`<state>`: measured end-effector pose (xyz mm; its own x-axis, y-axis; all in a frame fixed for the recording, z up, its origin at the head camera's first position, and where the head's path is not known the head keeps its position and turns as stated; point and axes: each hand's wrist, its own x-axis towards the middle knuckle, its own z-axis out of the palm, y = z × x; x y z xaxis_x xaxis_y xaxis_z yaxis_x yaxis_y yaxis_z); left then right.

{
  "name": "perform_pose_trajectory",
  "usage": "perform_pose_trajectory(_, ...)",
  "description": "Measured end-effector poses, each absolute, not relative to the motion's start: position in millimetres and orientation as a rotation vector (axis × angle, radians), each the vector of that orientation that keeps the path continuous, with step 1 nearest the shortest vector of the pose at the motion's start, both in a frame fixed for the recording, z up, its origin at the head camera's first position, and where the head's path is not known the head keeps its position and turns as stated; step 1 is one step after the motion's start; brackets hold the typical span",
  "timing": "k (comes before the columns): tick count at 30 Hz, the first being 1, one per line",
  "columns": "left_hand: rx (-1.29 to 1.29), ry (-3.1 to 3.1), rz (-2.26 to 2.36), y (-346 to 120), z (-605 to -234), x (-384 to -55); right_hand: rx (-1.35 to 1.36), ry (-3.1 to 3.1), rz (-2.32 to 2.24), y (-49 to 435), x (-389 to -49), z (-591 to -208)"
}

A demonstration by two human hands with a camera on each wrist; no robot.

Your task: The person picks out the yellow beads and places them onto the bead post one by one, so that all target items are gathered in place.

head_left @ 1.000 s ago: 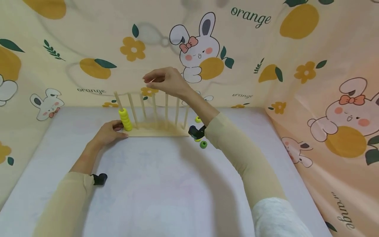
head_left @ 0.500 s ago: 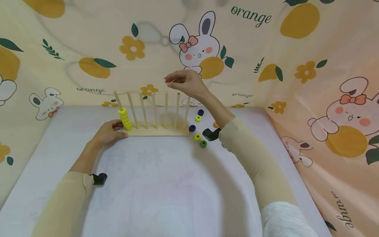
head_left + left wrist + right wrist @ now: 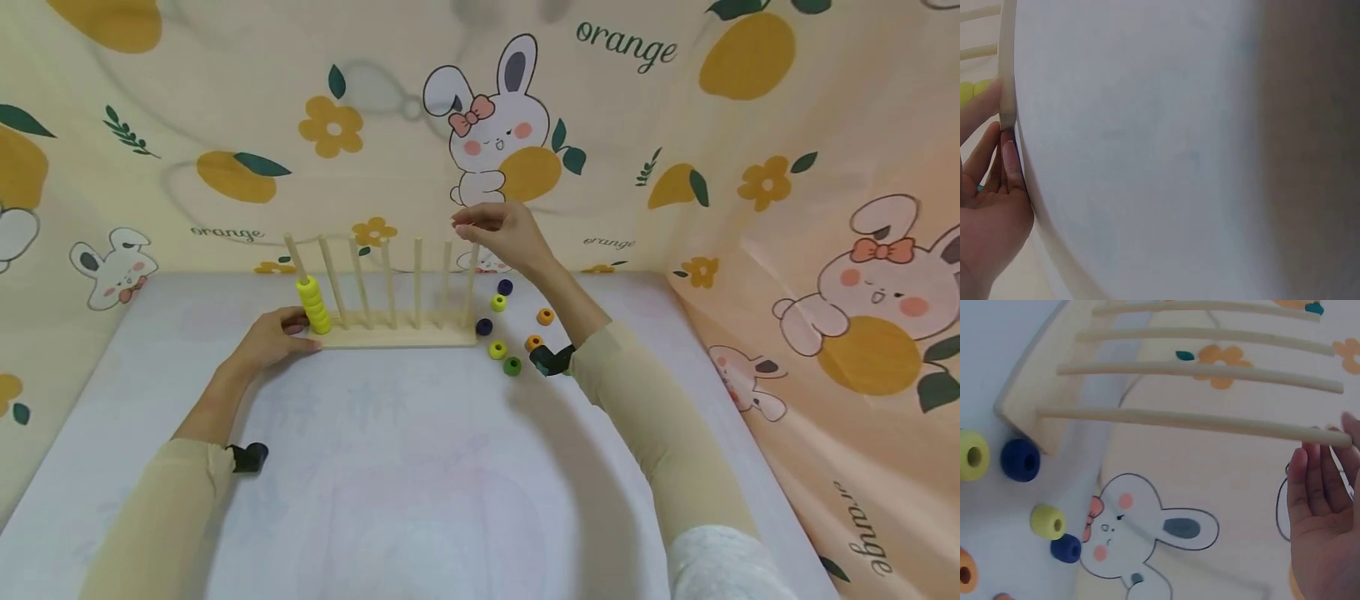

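A pale wooden peg rack (image 3: 397, 337) stands at the back of the table, with a row of several upright pegs. Several yellow beads (image 3: 313, 307) are stacked on its leftmost peg. My left hand (image 3: 270, 342) grips the left end of the base between thumb and fingers, just beside that stack; the left wrist view shows the thumb along the base's edge. My right hand (image 3: 510, 237) is raised at the top of the rightmost peg (image 3: 1197, 422), with no bead visible in it. In the right wrist view its loosely bent fingers (image 3: 1316, 481) overlap the peg's tip.
Loose beads lie right of the rack: dark blue ones (image 3: 484, 327), yellow ones (image 3: 498, 350), orange ones (image 3: 545, 317) and a green one (image 3: 512, 367). One blue bead sits close to the base's right end. A printed rabbit-and-orange cloth (image 3: 247, 92) hangs behind the table.
My right hand has moved right and slightly down, from above the middle pegs to the rightmost one. More loose beads now show beside its forearm. My left hand stays at the base.
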<state>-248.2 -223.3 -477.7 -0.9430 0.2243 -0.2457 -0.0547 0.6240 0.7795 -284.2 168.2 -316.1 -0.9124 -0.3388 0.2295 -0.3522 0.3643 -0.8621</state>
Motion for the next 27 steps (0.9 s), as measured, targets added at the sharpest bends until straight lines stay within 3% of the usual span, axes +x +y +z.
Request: perform_pose_trajectory(27, 0.108, 2.525, 1.251, -225.4, -481.9, -248.6, 0.335, -2.508, 1.657, 229.2, -278.2, -413.1)
